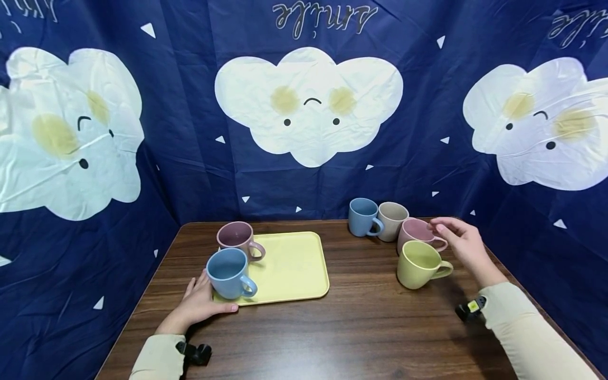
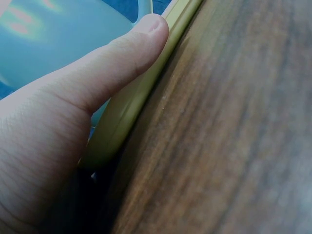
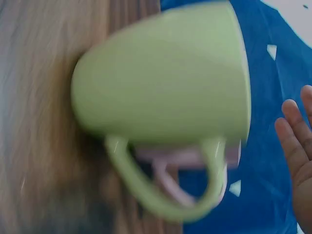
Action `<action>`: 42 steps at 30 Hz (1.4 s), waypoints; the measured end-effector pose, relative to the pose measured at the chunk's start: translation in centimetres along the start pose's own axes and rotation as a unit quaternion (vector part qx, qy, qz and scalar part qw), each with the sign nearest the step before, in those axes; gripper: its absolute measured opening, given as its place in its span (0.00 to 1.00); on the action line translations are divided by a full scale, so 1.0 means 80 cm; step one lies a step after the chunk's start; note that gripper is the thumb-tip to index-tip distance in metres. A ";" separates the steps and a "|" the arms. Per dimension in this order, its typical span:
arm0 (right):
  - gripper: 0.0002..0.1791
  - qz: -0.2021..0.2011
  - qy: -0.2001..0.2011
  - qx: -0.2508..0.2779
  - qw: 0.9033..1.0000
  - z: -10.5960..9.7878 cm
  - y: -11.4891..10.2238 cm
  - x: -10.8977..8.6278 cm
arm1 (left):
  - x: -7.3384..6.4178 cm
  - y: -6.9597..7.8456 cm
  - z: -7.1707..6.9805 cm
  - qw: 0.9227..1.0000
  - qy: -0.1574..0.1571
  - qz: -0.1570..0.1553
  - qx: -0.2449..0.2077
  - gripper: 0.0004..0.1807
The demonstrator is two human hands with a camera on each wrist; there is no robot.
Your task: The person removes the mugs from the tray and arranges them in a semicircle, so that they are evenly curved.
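Observation:
At the near left corner of a yellow tray (image 1: 294,264), my left hand (image 1: 201,303) rests with its thumb (image 2: 122,58) straight along the front rim. Its other fingers lie by the tray's left side, partly hidden. Just above that thumb stands a blue mug (image 1: 228,272) on the tray, with a mauve mug (image 1: 235,235) behind it. My right hand (image 1: 461,240) is in the air at the right, holding nothing, its fingers loosely bent near the pink mug (image 1: 415,229). A yellow-green mug (image 1: 417,266) stands in front of the pink one, its handle pointing right.
Farther back in the same row are a beige mug (image 1: 391,219) and another blue mug (image 1: 363,216). All stand upright on the brown wooden table (image 1: 332,338). A dark blue cloth (image 1: 309,190) with cloud prints hangs around the table's back and sides.

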State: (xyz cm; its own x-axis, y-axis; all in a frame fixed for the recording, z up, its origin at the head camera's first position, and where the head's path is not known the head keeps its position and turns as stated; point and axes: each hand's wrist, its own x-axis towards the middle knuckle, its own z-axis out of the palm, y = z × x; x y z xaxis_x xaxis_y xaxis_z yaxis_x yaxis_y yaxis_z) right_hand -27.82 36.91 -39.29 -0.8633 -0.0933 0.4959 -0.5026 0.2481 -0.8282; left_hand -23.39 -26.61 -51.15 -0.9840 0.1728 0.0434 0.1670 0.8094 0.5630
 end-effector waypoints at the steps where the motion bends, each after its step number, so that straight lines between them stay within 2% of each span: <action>1: 0.15 0.001 -0.004 0.004 1.000 0.007 -0.003 0.004 | 0.000 0.000 0.000 1.000 0.000 -0.001 0.000 0.73; 4: 0.14 -0.003 -0.016 0.015 1.000 0.032 -0.011 0.017 | -0.001 0.001 0.000 1.000 0.000 -0.001 0.001 0.73; 9: 0.12 -0.026 -0.029 0.063 0.997 0.079 -0.022 0.035 | 0.000 0.000 0.001 1.000 0.004 0.002 0.003 0.73; 14: 0.11 -0.054 -0.050 0.057 0.996 0.128 -0.029 0.047 | -0.001 0.000 0.001 1.000 0.004 0.002 0.000 0.73; 19: 0.10 -0.055 -0.084 0.069 0.993 0.178 -0.035 0.055 | 0.000 0.000 -0.001 1.000 0.002 0.000 0.000 0.73; 27: 0.10 -0.018 -0.160 0.063 0.985 0.253 -0.042 0.052 | -0.002 0.004 -0.004 1.000 -0.001 -0.004 -0.002 0.73; 35: 0.12 0.005 -0.191 0.074 0.979 0.317 -0.041 0.043 | 0.002 0.007 0.000 1.000 -0.001 0.003 -0.006 0.73; 42: 0.12 0.015 -0.216 0.079 0.973 0.377 -0.040 0.032 | 0.000 0.004 -0.001 1.000 -0.011 -0.009 -0.009 0.73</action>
State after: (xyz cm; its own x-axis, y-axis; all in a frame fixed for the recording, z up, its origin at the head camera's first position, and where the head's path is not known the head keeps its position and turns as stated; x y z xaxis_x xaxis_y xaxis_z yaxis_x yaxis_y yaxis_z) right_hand -29.78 6.77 -43.23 -0.7991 -0.4935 0.3433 -0.4487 0.1096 -0.8869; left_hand -23.34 -26.37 -50.93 -0.9852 0.1708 0.0161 0.1485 0.8026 0.5777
